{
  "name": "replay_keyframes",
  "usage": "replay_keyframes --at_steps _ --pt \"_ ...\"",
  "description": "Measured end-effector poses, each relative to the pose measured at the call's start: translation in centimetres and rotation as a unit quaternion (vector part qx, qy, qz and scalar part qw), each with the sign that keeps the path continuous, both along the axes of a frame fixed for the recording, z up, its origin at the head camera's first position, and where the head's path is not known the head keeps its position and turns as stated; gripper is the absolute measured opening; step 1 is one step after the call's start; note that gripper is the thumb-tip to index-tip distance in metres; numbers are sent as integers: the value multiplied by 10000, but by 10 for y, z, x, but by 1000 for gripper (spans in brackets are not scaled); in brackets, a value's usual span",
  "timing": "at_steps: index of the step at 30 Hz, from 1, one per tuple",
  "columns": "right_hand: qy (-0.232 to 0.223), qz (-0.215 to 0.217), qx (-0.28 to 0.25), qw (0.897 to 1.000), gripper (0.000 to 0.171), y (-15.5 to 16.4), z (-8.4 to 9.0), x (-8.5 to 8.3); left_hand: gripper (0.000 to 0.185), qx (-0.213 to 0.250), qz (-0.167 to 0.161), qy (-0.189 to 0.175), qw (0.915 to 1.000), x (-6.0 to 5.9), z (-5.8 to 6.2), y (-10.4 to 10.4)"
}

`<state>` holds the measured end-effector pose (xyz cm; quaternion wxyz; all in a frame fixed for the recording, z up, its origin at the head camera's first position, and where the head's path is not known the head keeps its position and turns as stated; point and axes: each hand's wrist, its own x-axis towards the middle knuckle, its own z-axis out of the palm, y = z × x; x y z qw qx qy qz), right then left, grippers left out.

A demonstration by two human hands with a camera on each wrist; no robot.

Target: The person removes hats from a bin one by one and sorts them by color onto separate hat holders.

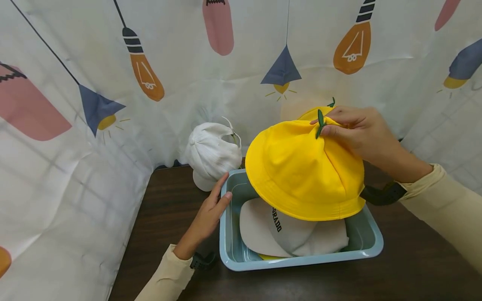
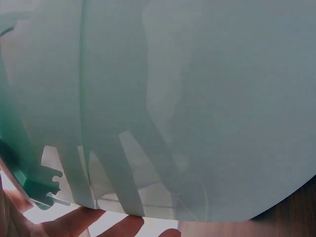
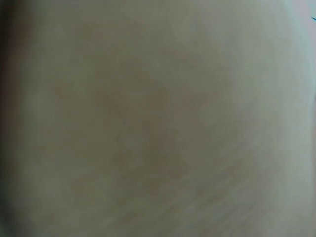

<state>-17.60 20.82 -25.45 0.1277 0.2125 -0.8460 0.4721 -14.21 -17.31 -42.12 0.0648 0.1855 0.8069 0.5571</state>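
Yellow hat (image 1: 301,171) is pinched by right hand (image 1: 357,129) — left hand (image 1: 211,213), fingers straight, is laid against bin (image 1: 301,261); right wrist view is blurred out.

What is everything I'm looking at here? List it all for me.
yellow bucket hat: one, yellow with a green stem on top, held up over the bin
bin: one, pale blue, on the table
beige cap: one, beige with dark lettering, lying in the bin
white cap: one, white, on the table behind the bin
table: one, dark brown wood
curtain: white with lamp and bulb prints, around the table
left hand: straight fingers touching the bin's left rim
right hand: pinching the yellow bucket hat at its top
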Motion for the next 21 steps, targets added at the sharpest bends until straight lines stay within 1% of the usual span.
replay_keyframes --at_steps 6,15,21 --pt "-35 -185 -27 9998 27 6 4 -8 58 19 7 -53 10000 1 1 0" --pt "-52 -284 -319 9991 28 16 10 -21 58 39 -24 -57 10000 0 1 0" --pt "-66 -359 -555 9978 30 21 19 -29 58 36 -4 -41 10000 0 0 1"
